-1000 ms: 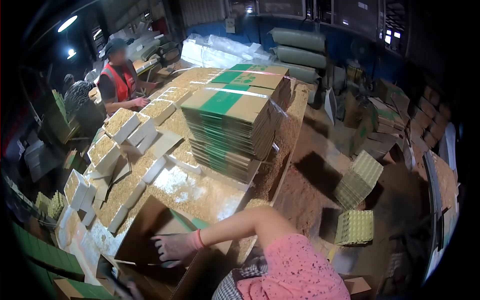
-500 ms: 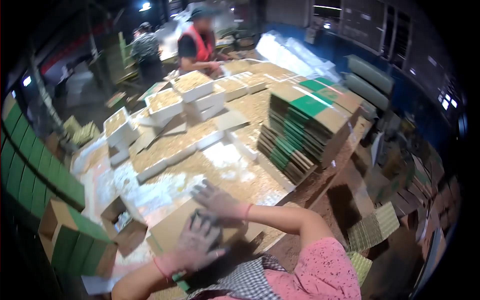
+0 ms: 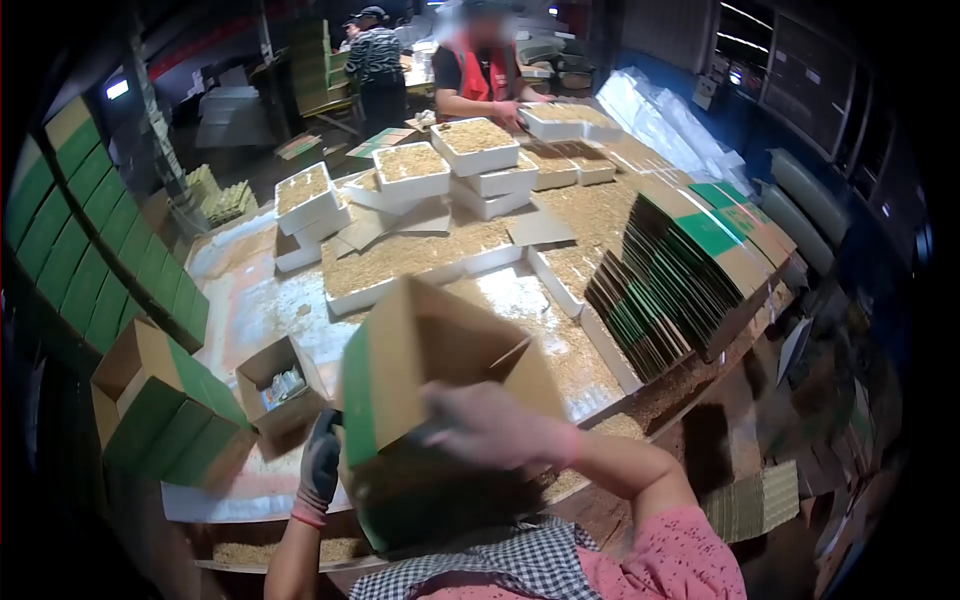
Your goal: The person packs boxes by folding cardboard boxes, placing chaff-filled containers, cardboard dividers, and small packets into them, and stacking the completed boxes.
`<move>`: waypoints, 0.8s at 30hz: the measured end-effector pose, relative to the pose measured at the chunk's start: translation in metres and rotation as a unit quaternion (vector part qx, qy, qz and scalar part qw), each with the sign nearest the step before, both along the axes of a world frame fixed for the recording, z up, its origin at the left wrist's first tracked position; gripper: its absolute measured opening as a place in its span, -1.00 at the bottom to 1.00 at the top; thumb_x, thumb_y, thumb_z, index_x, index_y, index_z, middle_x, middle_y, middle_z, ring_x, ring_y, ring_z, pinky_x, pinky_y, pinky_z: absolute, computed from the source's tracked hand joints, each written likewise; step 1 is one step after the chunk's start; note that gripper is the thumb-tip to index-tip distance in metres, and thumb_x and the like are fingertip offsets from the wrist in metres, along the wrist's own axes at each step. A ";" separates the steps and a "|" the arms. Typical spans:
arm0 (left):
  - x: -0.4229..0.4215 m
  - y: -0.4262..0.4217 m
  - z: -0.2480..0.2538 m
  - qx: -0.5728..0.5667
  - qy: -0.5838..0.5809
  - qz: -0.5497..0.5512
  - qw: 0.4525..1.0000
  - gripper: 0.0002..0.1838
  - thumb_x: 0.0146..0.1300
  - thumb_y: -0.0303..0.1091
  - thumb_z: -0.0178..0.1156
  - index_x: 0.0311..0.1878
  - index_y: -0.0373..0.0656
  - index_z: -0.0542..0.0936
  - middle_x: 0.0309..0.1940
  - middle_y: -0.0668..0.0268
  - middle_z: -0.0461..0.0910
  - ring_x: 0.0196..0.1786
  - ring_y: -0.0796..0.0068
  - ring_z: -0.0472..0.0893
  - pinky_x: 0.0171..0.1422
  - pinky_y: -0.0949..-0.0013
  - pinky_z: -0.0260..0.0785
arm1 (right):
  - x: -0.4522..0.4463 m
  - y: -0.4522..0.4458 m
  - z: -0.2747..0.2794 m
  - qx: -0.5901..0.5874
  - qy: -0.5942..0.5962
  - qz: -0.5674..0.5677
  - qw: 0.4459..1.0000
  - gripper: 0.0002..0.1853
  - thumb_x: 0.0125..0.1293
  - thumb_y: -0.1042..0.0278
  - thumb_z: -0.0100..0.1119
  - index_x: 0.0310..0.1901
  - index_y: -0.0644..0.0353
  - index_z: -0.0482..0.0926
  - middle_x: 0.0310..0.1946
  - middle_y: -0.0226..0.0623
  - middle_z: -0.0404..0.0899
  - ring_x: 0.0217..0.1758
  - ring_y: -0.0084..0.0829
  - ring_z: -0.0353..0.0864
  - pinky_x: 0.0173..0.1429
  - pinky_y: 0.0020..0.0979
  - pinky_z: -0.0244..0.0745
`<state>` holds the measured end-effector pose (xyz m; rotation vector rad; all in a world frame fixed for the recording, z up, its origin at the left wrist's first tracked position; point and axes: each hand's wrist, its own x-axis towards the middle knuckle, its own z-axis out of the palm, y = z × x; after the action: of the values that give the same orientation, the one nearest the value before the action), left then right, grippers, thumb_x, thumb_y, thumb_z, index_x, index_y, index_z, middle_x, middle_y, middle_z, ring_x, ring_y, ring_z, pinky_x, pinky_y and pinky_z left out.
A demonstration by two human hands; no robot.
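An opened cardboard box [image 3: 405,350] with a green band stands tilted in front of me, its open top facing up and away. My left hand [image 3: 320,465], in a dusty glove, holds the box's left side, with its fingers pointing up. Across the near rim lies my right hand [image 3: 500,425], gloved and blurred by motion, closed on the box's edge; its fingertips are smeared. A flap or inner edge shows inside the box. To the left sits a smaller open box [image 3: 285,405] with whitish packets in it.
Green-banded boxes [image 3: 165,400] stand at the left. White trays [image 3: 410,170] of tan shavings are stacked across the table. A pile of flattened cartons [image 3: 670,280] is on the right. A co-worker in a red vest [image 3: 490,80] handles a tray at the back.
The flat cardboard under both hands is now opened into a box. My left hand has moved to its left side, my right to the near rim. The view has shifted.
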<state>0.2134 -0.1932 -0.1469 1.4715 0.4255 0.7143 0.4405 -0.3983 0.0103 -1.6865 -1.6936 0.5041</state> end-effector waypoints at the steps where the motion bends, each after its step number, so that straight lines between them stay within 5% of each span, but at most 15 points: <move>1: 0.000 0.005 -0.019 -0.069 -0.116 -0.007 0.991 -0.45 0.39 -0.39 -0.03 0.42 -0.28 0.17 0.35 0.21 0.27 0.38 0.34 0.27 0.47 0.36 0.03 | -0.021 0.023 0.005 -0.056 -0.069 0.075 0.993 -0.63 0.33 0.10 0.07 -0.05 0.23 0.34 -0.34 0.01 0.58 -0.26 -0.01 0.62 -0.16 -0.10 0.51; 2: 0.005 0.017 -0.019 -0.011 -0.025 0.010 1.000 -0.43 0.37 -0.40 0.01 0.42 -0.24 0.18 0.37 0.23 0.25 0.40 0.31 0.25 0.48 0.38 0.00 | -0.042 0.042 -0.021 -0.065 -0.179 0.151 0.970 -0.65 0.31 0.13 0.07 -0.09 0.26 0.35 -0.38 0.01 0.57 -0.30 -0.06 0.62 -0.23 -0.13 0.52; 4: 0.016 -0.016 0.020 0.040 0.121 0.105 0.986 -0.37 0.26 -0.44 0.13 0.40 -0.18 0.21 0.38 0.26 0.21 0.42 0.24 0.22 0.48 0.40 -0.01 | -0.095 0.055 -0.128 0.048 -0.203 0.251 0.945 -0.72 0.31 0.26 -0.02 -0.08 0.31 0.40 -0.43 -0.07 0.57 -0.37 -0.11 0.62 -0.35 -0.16 0.49; 5: 0.014 -0.015 0.011 0.249 0.186 0.059 0.949 -0.36 0.19 -0.52 0.09 0.38 -0.21 0.25 0.37 0.19 0.20 0.39 0.26 0.22 0.45 0.37 0.05 | -0.111 0.048 -0.153 0.125 -0.211 0.261 0.934 -0.71 0.32 0.32 -0.06 -0.05 0.36 0.43 -0.47 -0.08 0.56 -0.38 -0.11 0.61 -0.35 -0.16 0.49; 7: 0.003 -0.015 0.045 0.147 0.194 0.037 0.969 -0.37 0.10 -0.59 0.00 0.34 -0.24 0.32 0.32 0.14 0.22 0.34 0.28 0.27 0.39 0.35 0.14 | -0.092 0.052 -0.096 0.029 -0.185 0.313 0.931 -0.71 0.34 0.27 -0.03 -0.03 0.29 0.47 -0.44 -0.14 0.60 -0.37 -0.13 0.63 -0.30 -0.17 0.51; 9: -0.013 -0.005 0.045 0.243 0.211 0.112 0.940 -0.37 0.03 -0.64 -0.09 0.28 -0.23 0.40 0.31 0.15 0.21 0.31 0.32 0.32 0.33 0.38 0.23 | -0.036 0.061 -0.031 -0.069 -0.033 0.295 0.952 -0.70 0.36 0.20 0.01 0.01 0.17 0.51 -0.33 -0.25 0.66 -0.31 -0.17 0.66 -0.19 -0.23 0.54; 10: -0.017 -0.005 0.054 0.088 0.136 0.123 0.979 -0.38 0.03 -0.63 -0.08 0.27 -0.25 0.41 0.29 0.15 0.22 0.29 0.29 0.34 0.34 0.37 0.21 | 0.000 0.077 -0.015 -0.097 0.199 0.253 0.942 -0.68 0.37 0.12 0.05 0.07 0.05 0.54 -0.21 -0.32 0.69 -0.22 -0.27 0.68 -0.07 -0.31 0.54; 11: -0.018 -0.010 0.079 0.098 0.148 0.138 0.974 -0.38 0.02 -0.62 -0.07 0.26 -0.29 0.41 0.29 0.14 0.25 0.32 0.25 0.32 0.38 0.35 0.16 | 0.045 0.097 -0.029 0.021 0.154 0.138 0.978 -0.61 0.37 0.11 0.06 0.15 0.08 0.52 -0.18 -0.28 0.69 -0.17 -0.40 0.68 -0.01 -0.36 0.53; 12: -0.019 0.001 0.057 0.128 0.185 0.174 0.959 -0.38 -0.04 -0.64 -0.10 0.21 -0.33 0.44 0.22 0.17 0.33 0.33 0.28 0.31 0.41 0.35 0.12 | 0.097 0.127 -0.043 0.016 0.268 0.019 0.963 -0.57 0.36 0.10 0.06 0.18 0.11 0.50 -0.12 -0.26 0.67 -0.16 -0.49 0.64 0.00 -0.39 0.52; 13: -0.028 0.007 0.027 0.156 0.222 0.211 0.939 -0.37 -0.11 -0.67 -0.14 0.16 -0.36 0.47 0.15 0.19 0.41 0.35 0.30 0.30 0.45 0.35 0.07 | 0.143 0.155 -0.030 0.070 0.201 -0.054 0.976 -0.54 0.42 0.06 0.00 0.10 0.32 0.50 -0.10 -0.25 0.62 -0.10 -0.47 0.59 0.02 -0.45 0.51; 16: -0.036 0.022 0.000 0.141 0.227 0.201 0.942 -0.51 0.15 -0.46 -0.05 0.20 -0.34 0.44 0.23 0.14 0.34 0.21 0.29 0.42 0.29 0.35 0.25 | 0.314 0.247 -0.100 0.077 0.572 -0.209 0.790 -0.47 0.37 -0.11 0.02 0.17 0.14 0.43 -0.12 -0.29 0.56 -0.18 -0.43 0.57 -0.09 -0.45 0.52; 18: -0.027 0.021 0.033 0.164 0.266 0.143 0.939 -0.43 0.37 -0.19 -0.03 0.34 -0.34 0.29 0.21 0.07 0.40 0.21 0.23 0.39 0.36 0.24 0.17 | 0.399 0.299 -0.129 0.117 0.623 -0.295 0.715 -0.48 0.35 -0.10 0.04 0.15 0.14 0.43 -0.13 -0.29 0.54 -0.20 -0.42 0.55 -0.13 -0.44 0.50; 19: -0.004 0.007 0.052 0.045 0.163 0.225 0.959 -0.42 0.30 -0.20 0.03 0.30 -0.37 0.35 0.21 0.03 0.42 0.26 0.24 0.37 0.39 0.31 0.13 | 0.433 0.324 -0.139 0.141 0.634 -0.326 0.687 -0.49 0.33 -0.09 0.05 0.13 0.13 0.43 -0.13 -0.29 0.53 -0.21 -0.42 0.54 -0.15 -0.44 0.50; 20: -0.025 0.021 0.026 0.062 0.247 0.205 0.945 -0.38 0.28 -0.16 0.05 0.30 -0.41 0.32 0.26 0.01 0.39 0.32 0.20 0.33 0.43 0.28 0.08 | 0.461 0.348 -0.146 0.165 0.638 -0.351 0.665 -0.49 0.32 -0.09 0.06 0.12 0.13 0.43 -0.13 -0.29 0.52 -0.22 -0.41 0.53 -0.17 -0.43 0.49; 24: -0.004 0.025 0.045 0.082 0.251 0.214 0.940 -0.34 0.27 -0.13 0.05 0.30 -0.46 0.31 0.29 0.01 0.36 0.37 0.20 0.29 0.48 0.27 0.00 | 0.529 0.425 -0.158 0.245 0.633 -0.414 0.607 -0.52 0.28 -0.06 0.10 0.07 0.12 0.43 -0.13 -0.29 0.48 -0.27 -0.39 0.49 -0.25 -0.41 0.46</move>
<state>0.2092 -0.1684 -0.1014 1.7404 1.1279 0.7180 0.9698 0.0267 -0.1479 -0.9586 0.0885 0.4772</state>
